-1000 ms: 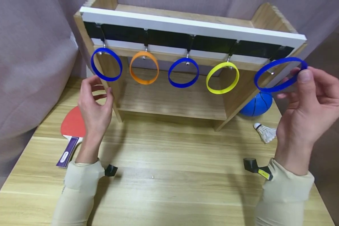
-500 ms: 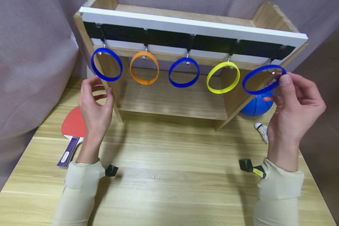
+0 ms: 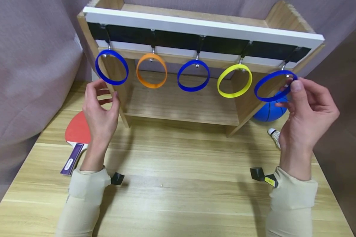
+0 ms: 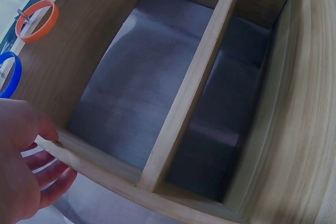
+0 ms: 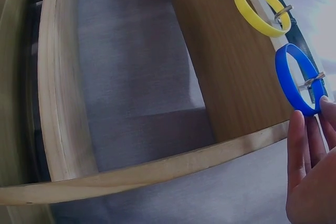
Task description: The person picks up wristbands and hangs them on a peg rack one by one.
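My right hand pinches the lower right edge of a blue wristband between thumb and fingers. That band loops round the rightmost metal hook; in the right wrist view the hook passes through the blue wristband. At the other end, my left hand grips the side board of a wooden shelf; its fingers reach round the edge of the side board. Along the shelf's front hang another blue wristband, an orange wristband, a middle blue wristband and a yellow wristband.
A red table tennis bat lies left on the wooden table, partly behind the left arm. Beyond the right hand are a blue ball and a shuttlecock. A grey curtain hangs behind.
My right hand has moved left with the blue wristband, which now hangs round the rightmost hook and sits slightly lower. The left hand stays on the shelf's side.
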### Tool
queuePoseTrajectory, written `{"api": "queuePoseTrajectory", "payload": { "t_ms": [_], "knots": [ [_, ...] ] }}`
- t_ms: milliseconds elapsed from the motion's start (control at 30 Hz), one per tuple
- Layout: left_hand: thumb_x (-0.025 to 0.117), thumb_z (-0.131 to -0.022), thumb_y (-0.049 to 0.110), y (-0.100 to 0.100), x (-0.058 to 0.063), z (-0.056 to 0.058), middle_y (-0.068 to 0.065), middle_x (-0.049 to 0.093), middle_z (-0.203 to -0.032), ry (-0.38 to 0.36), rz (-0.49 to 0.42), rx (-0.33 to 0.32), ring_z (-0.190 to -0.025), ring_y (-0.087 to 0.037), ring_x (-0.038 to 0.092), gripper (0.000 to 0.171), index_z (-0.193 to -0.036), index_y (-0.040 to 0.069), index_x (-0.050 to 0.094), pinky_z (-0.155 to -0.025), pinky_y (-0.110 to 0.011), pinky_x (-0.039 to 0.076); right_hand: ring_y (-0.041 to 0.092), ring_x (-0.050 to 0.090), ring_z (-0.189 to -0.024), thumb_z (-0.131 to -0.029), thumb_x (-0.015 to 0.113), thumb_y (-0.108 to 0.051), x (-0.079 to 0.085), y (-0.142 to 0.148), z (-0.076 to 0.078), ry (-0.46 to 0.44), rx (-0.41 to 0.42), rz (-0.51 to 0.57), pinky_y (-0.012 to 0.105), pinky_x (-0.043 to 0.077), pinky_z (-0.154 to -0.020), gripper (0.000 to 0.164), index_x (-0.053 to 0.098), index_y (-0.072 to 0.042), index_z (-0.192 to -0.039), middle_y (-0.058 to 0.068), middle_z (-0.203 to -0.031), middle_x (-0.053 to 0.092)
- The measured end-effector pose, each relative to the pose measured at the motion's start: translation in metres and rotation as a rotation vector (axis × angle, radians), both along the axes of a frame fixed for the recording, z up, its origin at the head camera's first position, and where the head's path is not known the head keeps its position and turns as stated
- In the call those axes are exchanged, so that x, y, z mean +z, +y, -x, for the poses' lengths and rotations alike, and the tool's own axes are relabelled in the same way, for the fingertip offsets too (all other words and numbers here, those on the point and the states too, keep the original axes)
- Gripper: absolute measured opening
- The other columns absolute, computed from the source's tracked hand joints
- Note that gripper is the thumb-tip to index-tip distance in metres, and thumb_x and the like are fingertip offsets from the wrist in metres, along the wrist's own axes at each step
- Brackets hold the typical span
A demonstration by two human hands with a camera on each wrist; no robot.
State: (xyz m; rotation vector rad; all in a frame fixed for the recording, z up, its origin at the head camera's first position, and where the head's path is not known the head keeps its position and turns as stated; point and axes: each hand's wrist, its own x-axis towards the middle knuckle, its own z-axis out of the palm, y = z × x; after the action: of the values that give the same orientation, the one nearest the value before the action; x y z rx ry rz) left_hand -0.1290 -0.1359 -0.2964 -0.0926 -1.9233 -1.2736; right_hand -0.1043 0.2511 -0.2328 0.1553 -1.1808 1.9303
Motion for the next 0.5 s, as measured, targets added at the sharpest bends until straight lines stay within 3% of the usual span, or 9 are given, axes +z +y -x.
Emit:
{"api": "queuePoseTrajectory", "payload": {
  "t_ms": [500],
  "knots": [
    [0.063, -0.086, -0.009, 0.0002, 0.0005, 0.0013, -0.015, 0.062, -0.107, -0.006, 0.005, -0.007, -0.096, -0.019, 0.063, 0.029, -0.114, -0.009, 0.056, -0.073, -0.023, 0.058, 0.036, 0.066, -0.079, -0.079, 0.079, 0.004, -0.0051, 0.0072, -0.0084, -0.014, -0.109, -0.062, 0.028, 0.059, -0.052, 0.035, 0.060, 0.025, -0.100, 0.035, -0.101, 0.063]
  ]
}}
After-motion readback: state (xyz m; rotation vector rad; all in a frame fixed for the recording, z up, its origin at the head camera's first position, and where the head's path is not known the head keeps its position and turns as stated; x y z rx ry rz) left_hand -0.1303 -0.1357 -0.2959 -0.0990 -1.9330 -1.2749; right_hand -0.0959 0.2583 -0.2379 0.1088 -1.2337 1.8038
